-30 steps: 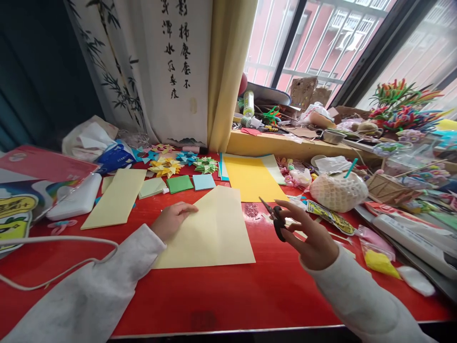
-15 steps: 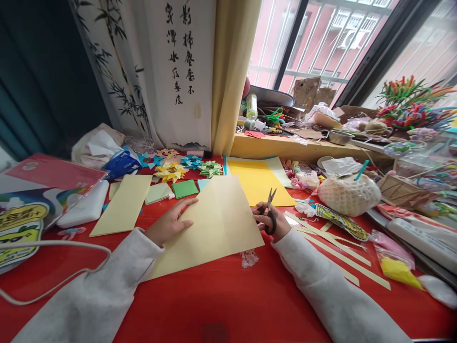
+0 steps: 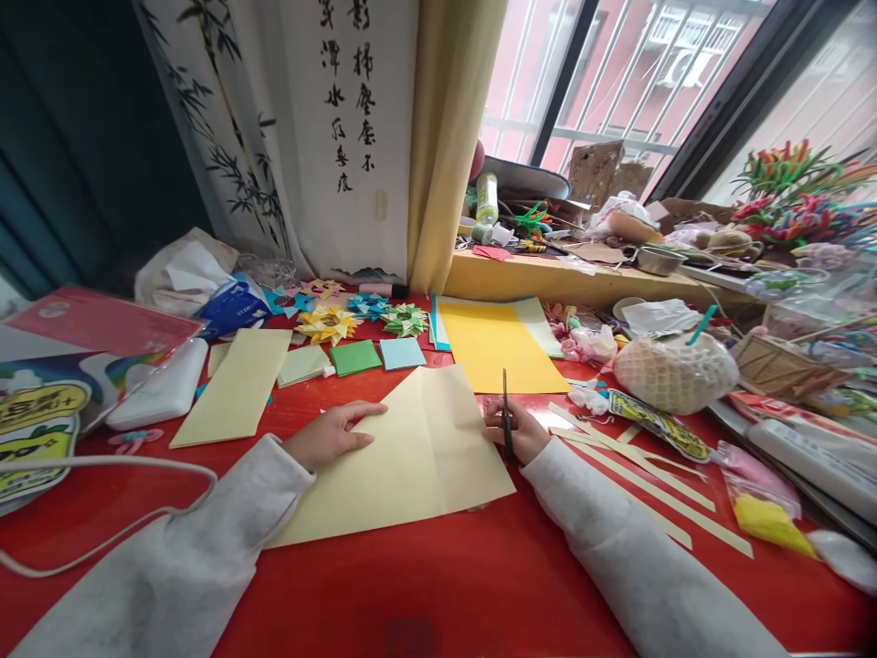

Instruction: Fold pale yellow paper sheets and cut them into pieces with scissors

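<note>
Pale yellow sheet of paper [image 3: 404,457] on a glossy red table [image 3: 425,585]; both sleeves [image 3: 184,557] are off-white. The scissors [image 3: 506,416] look dark. A brighter yellow sheet [image 3: 497,347] lies over a blue-edged one, with a green square [image 3: 354,357] and a light blue square [image 3: 402,353] near it. Folded stars [image 3: 327,323] are yellow, blue and green. The scroll [image 3: 343,137] is white with black characters and bamboo

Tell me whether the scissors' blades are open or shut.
Shut: the black scissors in the right hand show one thin upright line, with no gap between blades.
</note>
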`<act>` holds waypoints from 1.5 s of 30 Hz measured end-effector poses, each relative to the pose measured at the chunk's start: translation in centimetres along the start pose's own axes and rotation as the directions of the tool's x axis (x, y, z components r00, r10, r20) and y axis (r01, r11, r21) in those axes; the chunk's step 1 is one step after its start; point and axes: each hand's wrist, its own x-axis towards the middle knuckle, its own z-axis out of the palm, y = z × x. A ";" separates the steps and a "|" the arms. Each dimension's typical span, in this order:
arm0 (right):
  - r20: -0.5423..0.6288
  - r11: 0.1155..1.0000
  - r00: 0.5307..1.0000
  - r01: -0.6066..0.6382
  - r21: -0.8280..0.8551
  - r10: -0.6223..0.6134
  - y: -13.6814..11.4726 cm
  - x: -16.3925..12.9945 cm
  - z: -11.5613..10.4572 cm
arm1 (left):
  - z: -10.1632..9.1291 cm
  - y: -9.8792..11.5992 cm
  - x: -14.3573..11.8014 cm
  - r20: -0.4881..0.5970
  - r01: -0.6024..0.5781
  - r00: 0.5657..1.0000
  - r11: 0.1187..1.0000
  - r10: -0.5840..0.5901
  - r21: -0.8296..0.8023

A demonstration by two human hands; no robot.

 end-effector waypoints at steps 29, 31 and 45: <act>-0.237 0.990 0.962 0.139 -0.010 -0.138 -0.4 -0.3 -0.6 | 0.3 0.6 -0.3 0.152 0.247 0.967 0.891 -0.203 -0.381; -0.280 0.992 0.951 0.126 -0.022 -0.127 -1.4 -0.6 -0.5 | 0.2 0.6 -0.3 0.085 0.239 0.971 0.885 -0.223 -0.400; 0.225 0.993 0.973 -0.033 -0.116 0.059 -4.2 -3.0 0.0 | -0.7 0.3 -0.1 -0.263 0.025 0.951 0.890 -0.162 -0.456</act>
